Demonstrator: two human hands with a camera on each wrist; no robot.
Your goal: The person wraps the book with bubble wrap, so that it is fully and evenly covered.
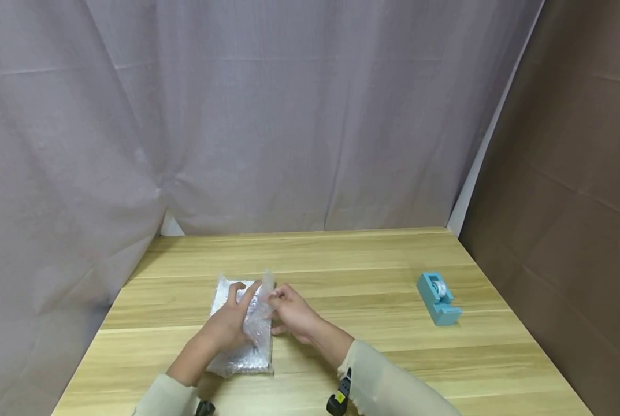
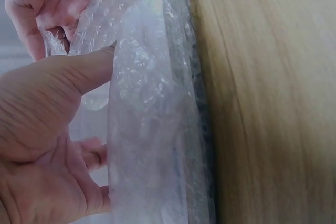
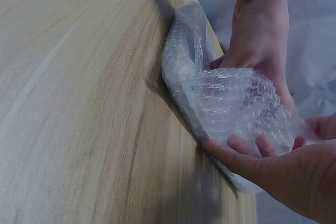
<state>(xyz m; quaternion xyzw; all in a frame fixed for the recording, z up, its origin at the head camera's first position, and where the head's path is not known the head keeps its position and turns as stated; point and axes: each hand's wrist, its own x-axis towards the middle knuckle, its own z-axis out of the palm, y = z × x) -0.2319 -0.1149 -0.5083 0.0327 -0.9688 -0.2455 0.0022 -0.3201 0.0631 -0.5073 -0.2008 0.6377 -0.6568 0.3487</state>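
Observation:
A flat rectangular package in clear bubble wrap (image 1: 255,361) lies on the table, one flap of the wrap lifted along its right side. My left hand (image 1: 227,326) rests on top with fingers spread, and its thumb touches the wrap (image 2: 147,93) in the left wrist view. At the package's right edge, my right hand (image 1: 298,316) pinches the raised flap between thumb and finger. The right wrist view shows that flap (image 3: 236,98) stretched between the left hand (image 3: 262,40) and the right hand (image 3: 304,177). What the wrap encloses cannot be made out.
A blue tape dispenser (image 1: 438,299) with a roll of clear tape stands on the right part of the wooden table (image 1: 341,271). Grey curtains (image 1: 289,115) hang behind and to the left, with a brown panel (image 1: 559,190) at the right.

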